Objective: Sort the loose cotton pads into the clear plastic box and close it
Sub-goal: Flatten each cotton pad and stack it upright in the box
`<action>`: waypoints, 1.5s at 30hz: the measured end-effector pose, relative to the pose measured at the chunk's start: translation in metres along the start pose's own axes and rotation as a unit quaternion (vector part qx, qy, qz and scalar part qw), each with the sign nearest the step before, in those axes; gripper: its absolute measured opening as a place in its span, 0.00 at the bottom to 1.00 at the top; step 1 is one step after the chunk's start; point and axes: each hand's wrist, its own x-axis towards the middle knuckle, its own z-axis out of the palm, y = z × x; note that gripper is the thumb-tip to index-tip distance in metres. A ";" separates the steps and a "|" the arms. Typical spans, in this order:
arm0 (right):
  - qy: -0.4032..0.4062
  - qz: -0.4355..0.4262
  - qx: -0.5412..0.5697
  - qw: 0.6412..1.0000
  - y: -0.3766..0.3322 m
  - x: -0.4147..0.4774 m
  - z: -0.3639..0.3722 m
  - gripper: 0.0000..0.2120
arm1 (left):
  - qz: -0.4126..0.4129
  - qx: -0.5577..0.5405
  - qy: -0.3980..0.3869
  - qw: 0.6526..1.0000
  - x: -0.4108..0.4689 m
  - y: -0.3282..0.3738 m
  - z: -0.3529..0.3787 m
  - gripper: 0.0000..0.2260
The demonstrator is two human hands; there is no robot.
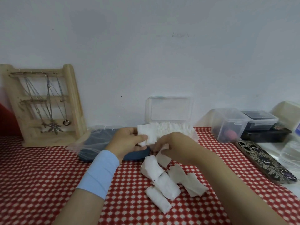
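**Loose white cotton pads [164, 181]: part boxed, part still on the desk**

- Desk [40, 176], red cloth with a white dot pattern. It runs back to a plain wall, so there is no room behind the box.
- Clear plastic box [194, 135] stands against that wall, straight ahead of both hands. Its long axis runs left to right. Its hinged lid [170, 109] stands upright against the wall, and a row of pads on edge already fills the tray.
- The loose pads lie in a heap on the near side of the hands, trailing toward the viewer. The box is on the far side, so each load goes forward and away.
- Left hand [128, 142], with a pale blue sleeve on the wrist, pinches a small stack of square pads [146, 135], thumb on top. The stack sits just beside the box's left end, so this hand is nearer.
- Right hand [172, 146] has its fingers curled down on a single pad [163, 157] at the heap's far end. It looks like a pinch.
- Judgement: the tray looks nearly full, so the stack will probably need wedging in at the left end.
- Flanks: a dark blue flat pouch [97, 143] lies under the left hand. A phone in a patterned case [263, 161] lies well to the right. The lid's swing looks free.
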 end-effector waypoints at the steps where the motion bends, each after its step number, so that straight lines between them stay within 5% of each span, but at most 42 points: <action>1: -0.039 -0.015 -0.031 0.999 0.000 0.000 0.003 0.18 | 0.000 0.002 0.001 1.000 0.000 0.000 -0.001 0.12; 6: -0.097 0.004 -0.130 0.987 -0.002 0.003 0.006 0.30 | -0.011 -0.010 0.003 1.000 0.000 -0.001 0.001 0.04; 9: -0.020 0.045 -0.109 0.993 -0.006 -0.003 -0.012 0.20 | -0.013 -0.031 0.025 0.999 0.000 -0.001 0.002 0.03; 14: 0.166 0.061 0.146 0.973 -0.001 -0.011 -0.042 0.05 | 0.003 -0.015 0.040 0.999 0.000 -0.002 0.003 0.02; 20: 0.150 0.036 0.383 0.911 -0.017 -0.009 -0.031 0.05 | -0.012 -0.030 -0.023 0.999 -0.003 -0.003 0.016 0.09; 27: 0.175 0.124 0.317 0.924 -0.017 -0.001 -0.020 0.11 | -0.041 -0.143 -0.076 0.986 -0.010 0.002 0.023 0.12; 33: 0.149 0.130 0.218 0.956 -0.016 0.000 -0.022 0.12 | -0.037 -0.114 -0.089 0.989 -0.011 0.002 0.022 0.15; 38: 0.164 0.106 0.197 0.961 -0.012 -0.002 -0.024 0.24 | -0.021 -0.075 -0.126 0.989 -0.014 0.005 0.019 0.19; 41: 0.084 0.119 0.341 0.929 -0.007 -0.005 -0.026 0.18 | -0.001 -0.020 -0.146 0.989 -0.014 0.005 0.014 0.15; 45: 0.094 0.105 0.279 0.950 -0.001 -0.004 -0.026 0.13 | -0.005 -0.002 -0.113 0.994 -0.011 0.005 0.010 0.15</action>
